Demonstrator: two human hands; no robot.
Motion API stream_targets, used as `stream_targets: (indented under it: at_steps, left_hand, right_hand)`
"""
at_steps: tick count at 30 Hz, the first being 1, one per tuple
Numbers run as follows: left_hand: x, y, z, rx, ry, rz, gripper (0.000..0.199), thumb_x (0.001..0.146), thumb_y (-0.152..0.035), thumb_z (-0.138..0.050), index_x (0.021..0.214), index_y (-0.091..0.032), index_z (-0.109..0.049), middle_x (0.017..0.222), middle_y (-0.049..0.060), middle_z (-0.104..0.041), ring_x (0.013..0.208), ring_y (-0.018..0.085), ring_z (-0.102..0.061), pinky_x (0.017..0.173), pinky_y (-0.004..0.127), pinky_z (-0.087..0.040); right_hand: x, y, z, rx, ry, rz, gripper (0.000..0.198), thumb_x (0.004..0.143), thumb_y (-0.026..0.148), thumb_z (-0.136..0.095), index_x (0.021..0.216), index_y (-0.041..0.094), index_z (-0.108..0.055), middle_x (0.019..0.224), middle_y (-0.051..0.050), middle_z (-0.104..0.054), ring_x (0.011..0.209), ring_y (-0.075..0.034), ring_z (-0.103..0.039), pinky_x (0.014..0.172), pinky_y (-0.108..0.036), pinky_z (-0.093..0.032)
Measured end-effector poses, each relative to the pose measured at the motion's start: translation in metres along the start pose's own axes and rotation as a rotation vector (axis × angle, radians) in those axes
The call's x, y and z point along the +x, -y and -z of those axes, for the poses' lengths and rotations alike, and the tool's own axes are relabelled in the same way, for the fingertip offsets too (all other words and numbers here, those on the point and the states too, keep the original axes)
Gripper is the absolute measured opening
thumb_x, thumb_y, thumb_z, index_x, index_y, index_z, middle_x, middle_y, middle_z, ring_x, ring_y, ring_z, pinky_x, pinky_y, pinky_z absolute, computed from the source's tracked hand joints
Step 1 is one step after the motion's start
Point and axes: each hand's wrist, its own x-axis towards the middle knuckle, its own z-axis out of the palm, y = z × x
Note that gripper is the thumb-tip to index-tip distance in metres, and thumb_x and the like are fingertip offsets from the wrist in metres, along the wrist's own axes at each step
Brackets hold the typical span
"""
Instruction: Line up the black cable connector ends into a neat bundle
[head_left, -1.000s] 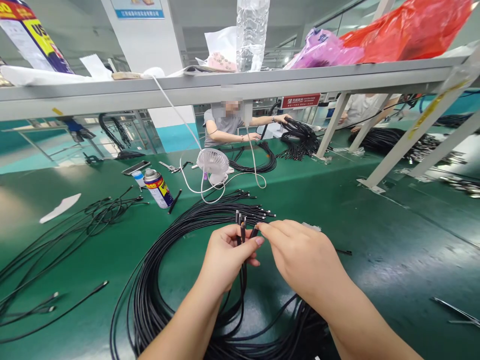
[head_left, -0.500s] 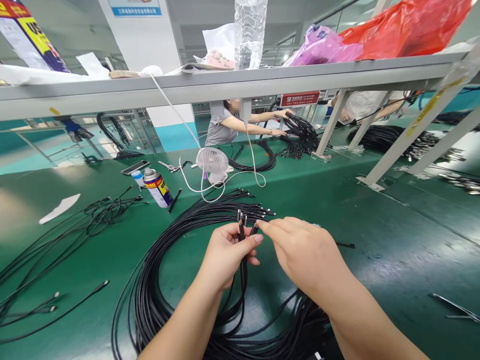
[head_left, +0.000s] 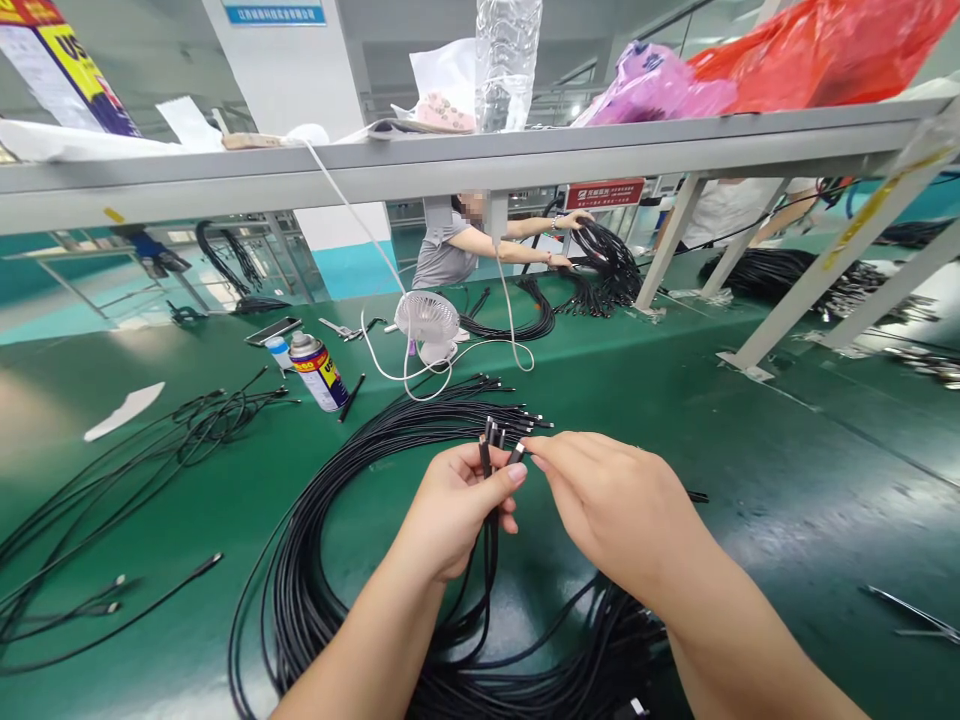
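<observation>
My left hand (head_left: 459, 512) is closed around several black cables, thumb across the front. Their connector ends (head_left: 493, 436) stick up above my fingers, some with bright metal tips. One connector (head_left: 516, 453) leans right, its pale metal tip beside my right fingertips. My right hand (head_left: 619, 500) comes in from the right, fingers pressed together in a pinch at that tip. What lies between its fingertips is hidden. Below and behind my hands, a large coil of black cables (head_left: 296, 540) curves over the green table, its far connectors (head_left: 532, 420) fanned just beyond my left hand.
Loose cables (head_left: 217, 415) lie left, near a spray can (head_left: 319, 372) and a small white fan (head_left: 427, 318) with a white cord. Tweezers (head_left: 911, 608) lie at right. A shelf (head_left: 420, 165) crosses above. Opposite, a person (head_left: 450, 250) handles a cable bundle (head_left: 607, 255).
The right-leaning connector now shows a bright metal tip where it looked dark before. My right fingertips have shifted slightly right. Both hands keep nearly the same pose.
</observation>
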Motion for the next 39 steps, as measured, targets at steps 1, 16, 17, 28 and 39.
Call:
stream_targets:
  at_steps: [1, 16, 17, 28, 39]
  left_hand:
    - [-0.0001, -0.0003, -0.0002, 0.002, 0.003, 0.001, 0.037, 0.057, -0.032, -0.086, 0.075, -0.011, -0.060, 0.056, -0.004, -0.051, 0.047, 0.007, -0.047, 0.039, 0.017, -0.048]
    - [0.0001, 0.0002, -0.0007, 0.020, -0.012, 0.003, 0.038, 0.055, -0.031, -0.086, 0.075, -0.011, -0.061, 0.057, -0.003, -0.052, 0.048, 0.007, -0.048, 0.039, 0.018, -0.047]
    - [-0.0001, 0.0002, -0.0006, 0.020, -0.013, 0.005, 0.038, 0.055, -0.031, -0.086, 0.075, -0.011, -0.061, 0.057, -0.003, -0.052, 0.048, 0.007, -0.048, 0.039, 0.018, -0.047]
    - [0.0006, 0.0000, -0.0006, 0.043, 0.000, -0.017, 0.037, 0.058, -0.032, -0.085, 0.076, -0.011, -0.061, 0.057, -0.004, -0.052, 0.047, 0.006, -0.048, 0.040, 0.017, -0.048]
    - [0.0011, 0.0009, 0.0003, 0.051, -0.015, -0.004, 0.036, 0.058, -0.032, -0.085, 0.076, -0.012, -0.060, 0.055, -0.004, -0.051, 0.045, 0.007, -0.048, 0.040, 0.018, -0.048]
  right_hand:
    - [0.0001, 0.0007, -0.0005, 0.000, -0.006, 0.005, 0.028, 0.087, 0.008, -0.044, 0.101, 0.015, -0.067, 0.089, -0.004, -0.070, 0.078, -0.018, -0.065, 0.063, -0.028, -0.045]
    - [0.0001, 0.0043, 0.0000, -0.103, -0.014, 0.032, 0.029, 0.086, 0.007, -0.044, 0.101, 0.014, -0.068, 0.087, -0.005, -0.070, 0.073, -0.015, -0.064, 0.059, -0.027, -0.045]
    - [0.0002, 0.0040, 0.0001, -0.107, -0.014, 0.033, 0.029, 0.086, 0.007, -0.044, 0.102, 0.014, -0.068, 0.087, -0.005, -0.070, 0.073, -0.015, -0.064, 0.059, -0.027, -0.045]
    - [-0.0004, 0.0063, 0.0031, -0.117, -0.017, 0.027, 0.027, 0.085, 0.007, -0.047, 0.100, 0.015, -0.067, 0.088, -0.004, -0.071, 0.071, -0.015, -0.064, 0.057, -0.026, -0.043]
    - [0.0008, 0.0054, 0.0048, -0.105, -0.007, 0.009, 0.029, 0.088, 0.009, -0.043, 0.102, 0.015, -0.067, 0.088, -0.006, -0.071, 0.074, -0.016, -0.065, 0.060, -0.026, -0.045]
